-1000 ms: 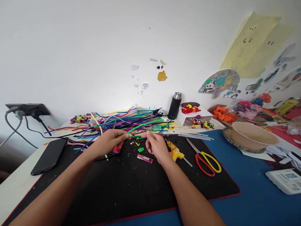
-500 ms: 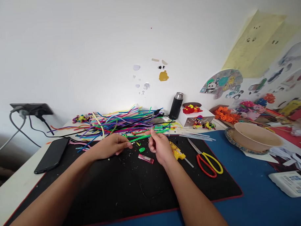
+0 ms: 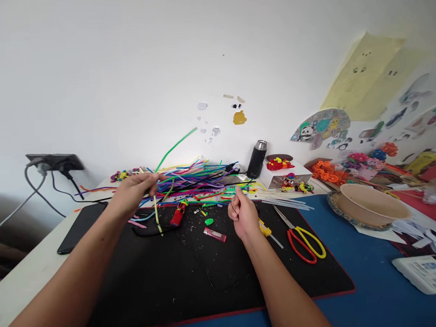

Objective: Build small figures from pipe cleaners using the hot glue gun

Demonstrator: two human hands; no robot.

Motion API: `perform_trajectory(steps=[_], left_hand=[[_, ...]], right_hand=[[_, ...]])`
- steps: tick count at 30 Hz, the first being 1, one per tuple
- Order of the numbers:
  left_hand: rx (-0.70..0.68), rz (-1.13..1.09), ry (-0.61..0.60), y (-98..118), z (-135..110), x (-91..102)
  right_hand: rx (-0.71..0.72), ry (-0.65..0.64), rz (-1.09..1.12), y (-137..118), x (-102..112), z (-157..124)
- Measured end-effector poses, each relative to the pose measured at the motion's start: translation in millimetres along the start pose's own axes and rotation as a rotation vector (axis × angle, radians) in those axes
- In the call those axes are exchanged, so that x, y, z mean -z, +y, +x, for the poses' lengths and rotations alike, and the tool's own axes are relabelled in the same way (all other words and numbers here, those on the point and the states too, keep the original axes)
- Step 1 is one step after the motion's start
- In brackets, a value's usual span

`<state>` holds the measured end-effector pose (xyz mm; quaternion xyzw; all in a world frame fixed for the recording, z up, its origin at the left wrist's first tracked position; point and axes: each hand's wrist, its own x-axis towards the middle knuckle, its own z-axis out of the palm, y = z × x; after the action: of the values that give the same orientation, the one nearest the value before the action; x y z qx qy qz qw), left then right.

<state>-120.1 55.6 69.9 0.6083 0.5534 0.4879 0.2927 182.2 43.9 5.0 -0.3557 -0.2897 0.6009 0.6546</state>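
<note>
My left hand [image 3: 138, 187] is closed in a pinch on a green pipe cleaner [image 3: 174, 147], which curves up and right against the wall. Below those fingers runs a pale yellow-green strip [image 3: 157, 215]; I cannot tell if it is part of the same piece. My right hand [image 3: 243, 212] is curled with its thumb up, and nothing shows in it. Between the hands lie a small red, black and yellow figure [image 3: 178, 213], a green fuzzy piece [image 3: 209, 222] and a pink-red lighter [image 3: 215, 234]. A yellow glue gun [image 3: 264, 228] is partly hidden behind my right hand.
Loose pipe cleaners [image 3: 197, 178] are heaped along the wall. Scissors [image 3: 302, 239] and clear glue sticks [image 3: 287, 203] lie right of my hands. A black flask [image 3: 257, 159], a white box [image 3: 284, 175], a beige bowl [image 3: 373, 206] and a phone [image 3: 80, 228] stand around the black mat [image 3: 165, 289].
My left hand has moved left and up with the green pipe cleaner, uncovering the red figure. The pipe cleaner no longer reaches my right hand, which stays closed. The view has shifted slightly.
</note>
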Motion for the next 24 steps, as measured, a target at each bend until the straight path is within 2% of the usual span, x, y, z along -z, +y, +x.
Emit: perform_trajectory(steps=[3,5,11,16,19,24], left_hand=[[-0.028,0.034,-0.165,5.9,-6.4,-12.7],[-0.027,0.068,-0.271,7.9,-10.2,-18.9],[0.099,0.107,-0.567,11.0,-22.5,-39.2],[0.085,0.145,-0.768,9.7,-29.2,-53.5],[0.100,0.069,-0.795,9.5,-31.2,-54.1],[0.255,-0.497,-0.633,8.6,-32.0,-51.9]], right_hand=[[-0.035,-0.022,-0.081,4.4,-1.2,-1.4],[-0.082,-0.080,-0.141,7.2,-1.4,-2.0],[-0.171,-0.294,-0.222,16.9,-6.4,-10.6],[-0.130,-0.311,-0.157,16.0,-11.2,-15.1],[-0.120,-0.271,-0.116,14.9,-11.8,-14.3],[-0.096,-0.168,-0.072,17.4,-7.9,-7.8]])
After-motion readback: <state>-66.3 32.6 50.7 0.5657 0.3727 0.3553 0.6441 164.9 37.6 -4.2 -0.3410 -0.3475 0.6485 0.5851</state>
